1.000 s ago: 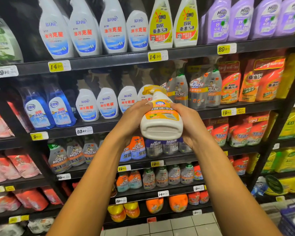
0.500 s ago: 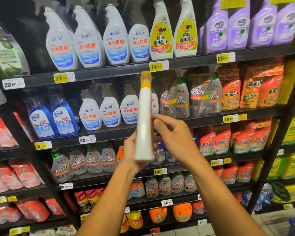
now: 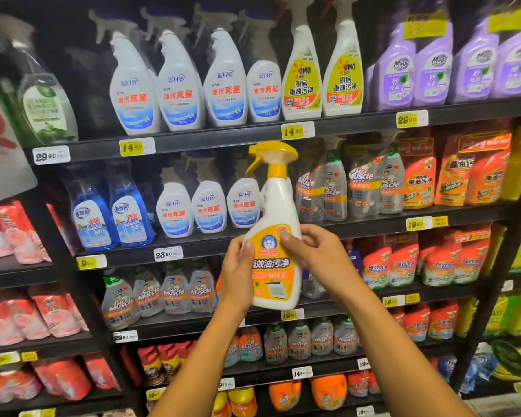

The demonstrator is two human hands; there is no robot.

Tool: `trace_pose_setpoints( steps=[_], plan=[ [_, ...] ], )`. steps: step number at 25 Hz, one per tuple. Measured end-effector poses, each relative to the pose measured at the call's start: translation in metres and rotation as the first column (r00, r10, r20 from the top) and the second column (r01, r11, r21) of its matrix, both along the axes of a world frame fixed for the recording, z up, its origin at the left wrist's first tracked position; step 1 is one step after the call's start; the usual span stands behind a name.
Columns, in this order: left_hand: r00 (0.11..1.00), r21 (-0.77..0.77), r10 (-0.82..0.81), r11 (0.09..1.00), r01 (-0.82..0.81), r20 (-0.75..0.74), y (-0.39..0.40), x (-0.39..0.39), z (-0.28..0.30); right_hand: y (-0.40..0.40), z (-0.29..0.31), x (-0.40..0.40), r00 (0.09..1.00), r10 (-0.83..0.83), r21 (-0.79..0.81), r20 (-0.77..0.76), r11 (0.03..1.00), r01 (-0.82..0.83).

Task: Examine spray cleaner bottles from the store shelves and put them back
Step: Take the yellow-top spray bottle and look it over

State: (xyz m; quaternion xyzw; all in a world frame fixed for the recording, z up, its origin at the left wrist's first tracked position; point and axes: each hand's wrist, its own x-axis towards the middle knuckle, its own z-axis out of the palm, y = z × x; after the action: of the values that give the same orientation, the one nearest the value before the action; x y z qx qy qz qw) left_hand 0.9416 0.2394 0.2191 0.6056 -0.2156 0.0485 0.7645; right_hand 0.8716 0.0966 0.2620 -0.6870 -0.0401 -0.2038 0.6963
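Observation:
I hold a white spray cleaner bottle (image 3: 278, 212) with a yellow trigger head and an orange label upright in front of the shelves, label facing me. My left hand (image 3: 237, 273) grips its left side, thumb on the label. My right hand (image 3: 319, 257) holds the right side, thumb pressed on the top of the label. The bottle hangs in the air in front of the second shelf (image 3: 373, 219), between white-and-blue spray bottles (image 3: 208, 206) and clear Mr Muscle bottles (image 3: 334, 188).
Black store shelving fills the view. The top shelf (image 3: 223, 138) carries white sprayers, two yellow-labelled bottles (image 3: 303, 82) and purple bottles (image 3: 433, 64). Orange refill pouches (image 3: 463, 176) stand at the right, blue bottles (image 3: 109, 215) at the left, more Mr Muscle bottles (image 3: 163, 293) below.
The bottle went from tipped with its base toward me, to edge-on, to upright with its label facing me. Both hands now hold its lower body.

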Motion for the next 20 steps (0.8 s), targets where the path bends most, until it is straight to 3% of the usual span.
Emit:
trace_pose_setpoints(
  steps=[6,14,20],
  plan=[
    [0.965,0.223,0.085,0.964,-0.142,0.249,0.016,-0.003,0.010,-0.001,0.002,0.010,0.997,0.074,0.106,0.023,0.991,-0.076],
    [0.949,0.144,-0.182,0.978,0.149,0.256,0.028,0.012,0.067,-0.002,0.054,0.015,0.989,0.004,-0.004,0.146,1.000,-0.004],
    [0.912,0.310,-0.335,0.915,0.257,0.235,0.024,0.031,0.139,-0.023,0.102,0.026,0.983,-0.040,0.079,0.179,0.997,0.026]
  ],
)
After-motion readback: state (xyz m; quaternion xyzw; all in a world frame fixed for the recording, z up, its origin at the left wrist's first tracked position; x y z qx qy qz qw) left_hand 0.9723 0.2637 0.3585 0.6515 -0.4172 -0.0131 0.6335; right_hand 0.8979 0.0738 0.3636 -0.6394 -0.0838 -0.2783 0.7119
